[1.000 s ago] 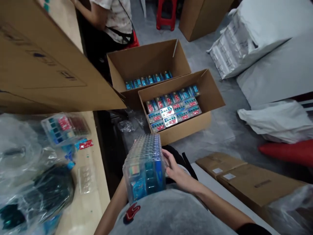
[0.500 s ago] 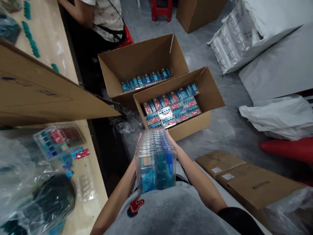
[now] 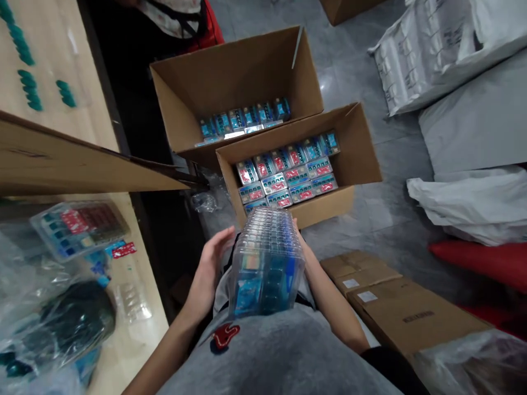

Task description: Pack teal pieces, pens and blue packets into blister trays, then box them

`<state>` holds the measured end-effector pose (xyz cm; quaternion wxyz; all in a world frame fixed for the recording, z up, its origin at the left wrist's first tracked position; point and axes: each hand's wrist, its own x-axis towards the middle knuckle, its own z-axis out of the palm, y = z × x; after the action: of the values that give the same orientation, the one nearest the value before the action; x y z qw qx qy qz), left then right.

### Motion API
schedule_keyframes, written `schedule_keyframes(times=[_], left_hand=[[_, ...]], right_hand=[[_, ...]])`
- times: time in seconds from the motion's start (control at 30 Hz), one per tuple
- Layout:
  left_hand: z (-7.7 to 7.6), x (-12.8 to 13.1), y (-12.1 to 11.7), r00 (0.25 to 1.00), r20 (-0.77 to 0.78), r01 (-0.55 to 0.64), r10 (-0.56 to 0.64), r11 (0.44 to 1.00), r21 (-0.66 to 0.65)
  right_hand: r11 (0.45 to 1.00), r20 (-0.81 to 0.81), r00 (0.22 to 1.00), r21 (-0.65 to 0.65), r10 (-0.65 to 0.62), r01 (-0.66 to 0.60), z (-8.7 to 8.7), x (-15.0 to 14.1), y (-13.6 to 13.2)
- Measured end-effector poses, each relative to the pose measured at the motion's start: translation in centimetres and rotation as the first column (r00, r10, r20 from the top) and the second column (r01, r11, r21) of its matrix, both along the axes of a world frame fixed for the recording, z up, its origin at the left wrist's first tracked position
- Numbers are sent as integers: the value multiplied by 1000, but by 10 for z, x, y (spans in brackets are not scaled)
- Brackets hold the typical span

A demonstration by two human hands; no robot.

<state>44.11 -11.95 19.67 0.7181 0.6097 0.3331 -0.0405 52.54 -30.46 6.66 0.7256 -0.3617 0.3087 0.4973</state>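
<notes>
One long stack of clear plastic cases (image 3: 269,247) fills the lower middle of the view I get from the head camera; it runs forward from the wearer's gray shirt (image 3: 275,356), its near end close against the belly, and through the nearest case I can make out a blue packet (image 3: 247,296) and teal shapes (image 3: 275,280); the left hand (image 3: 212,255) is open, fingers stretched forward, just beside the stack's left side with a narrow dark gap between, its palm free; the right hand (image 3: 300,238) is mostly hidden along the stack's right side, so I cannot tell how far its fingers are bent or whether they grip.

Beyond the stack, on the gray floor (image 3: 346,60), sits an open cardboard box (image 3: 329,210) holding rows of packed cases (image 3: 288,175), red and blue inside; a second box (image 3: 234,66), just behind it, has a row of blue-filled cases (image 3: 242,117).

To my left, a pale wooden table (image 3: 138,356) carries a clear case (image 3: 78,225), a small red packet (image 3: 123,250), a clear tray (image 3: 134,302) and a crumpled clear bag (image 3: 76,312) with something dark inside; a cardboard panel (image 3: 78,170) crosses it, green pieces (image 3: 28,90) lying beyond; to my right are flat brown cartons (image 3: 395,302).
</notes>
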Motion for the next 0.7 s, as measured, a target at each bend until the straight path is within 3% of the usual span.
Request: schedule_keyframes(times=[0.1, 0.2, 0.27, 0.47, 0.57, 0.7], left_hand=[[10, 2, -53, 991, -92, 110, -100, 987, 114], [-4, 28, -99, 979, -206, 43, -6, 983, 176], [-20, 49, -117, 970, -234, -22, 69, 980, 198], [-69, 101, -138, 944, -284, -95, 165, 965, 245], [-102, 121, -141, 928, -307, -152, 212, 966, 209], [-153, 142, -140, 909, -291, -197, 299, 922, 334]], right_hand=[[997, -31, 997, 6, 72, -72, -12, 13, -38], [985, -72, 982, 28, 172, -170, -27, 32, -76], [974, -93, 970, 37, 227, -224, -38, 47, -96], [948, -87, 944, 8, 319, -319, -92, 100, -128], [934, -77, 932, -22, 353, -356, -132, 123, -128], [919, -46, 923, -86, 382, -384, -190, 143, -115]])
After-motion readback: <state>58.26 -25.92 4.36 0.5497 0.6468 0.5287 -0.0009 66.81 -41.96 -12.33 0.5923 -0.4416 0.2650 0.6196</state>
